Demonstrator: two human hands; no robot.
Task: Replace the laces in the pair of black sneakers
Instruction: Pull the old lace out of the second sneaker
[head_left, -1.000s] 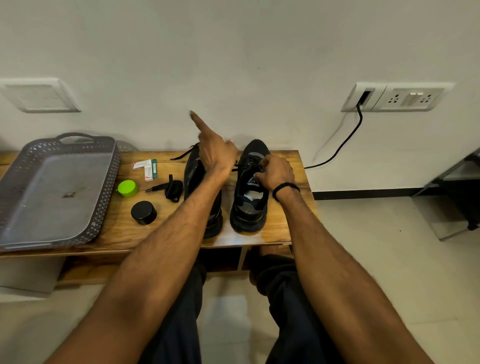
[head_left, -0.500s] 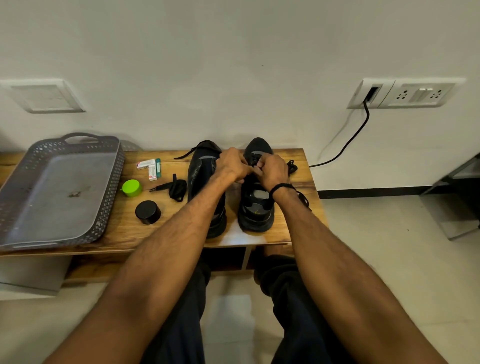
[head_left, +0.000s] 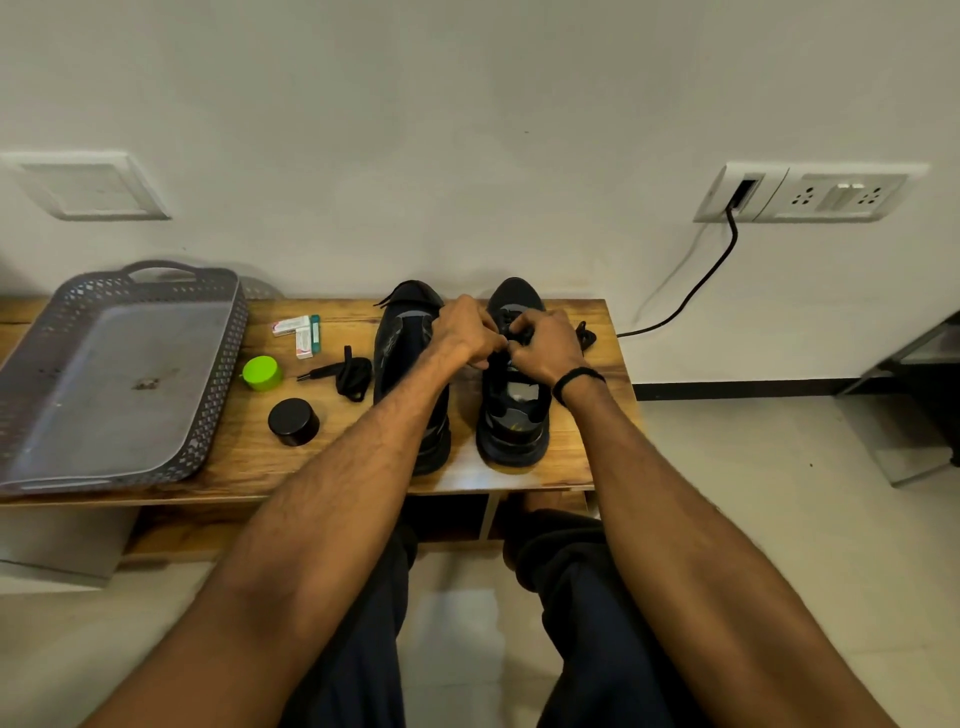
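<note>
1. Both black sneakers stand side by side on the wooden bench (head_left: 249, 457), toes pointing to 12 o'clock at the wall and heels toward the person. The left sneaker (head_left: 402, 343) and right sneaker (head_left: 511, 415) sit close, with a thin strip of bench between them.
2. Both hands meet over the upper eyelets of the right sneaker.
3. The right hand (head_left: 545, 345) has its fingers curled in, pinching the black lace (head_left: 519, 332) right at the eyelets. There's a black band (head_left: 576, 379) on that wrist.
4. The left hand (head_left: 465, 332) reaches across the left sneaker, and its forearm hides part of that shoe. Its fingers are curled too, pinching the same lace, with the fingertips up against the right hand's.
5. A black loop of lace (head_left: 586, 332) lies on the bench at 3 o'clock of the right sneaker, just beside the right hand. Can't tell if it's part of the same lace.
6. At 9 o'clock of the left sneaker there's a bundled spare lace (head_left: 345, 371). Past it is a green cap (head_left: 261, 372), with a black round tub (head_left: 293, 421) nearer the person and a couple of small boxes (head_left: 298, 332) at about 10 o'clock.
7. A grey perforated tray (head_left: 228, 364) takes up the far 9 o'clock end of the bench.
8. At 2 o'clock on the wall is a socket plate (head_left: 810, 192) with a black cable (head_left: 696, 291) hanging down from it.
</note>
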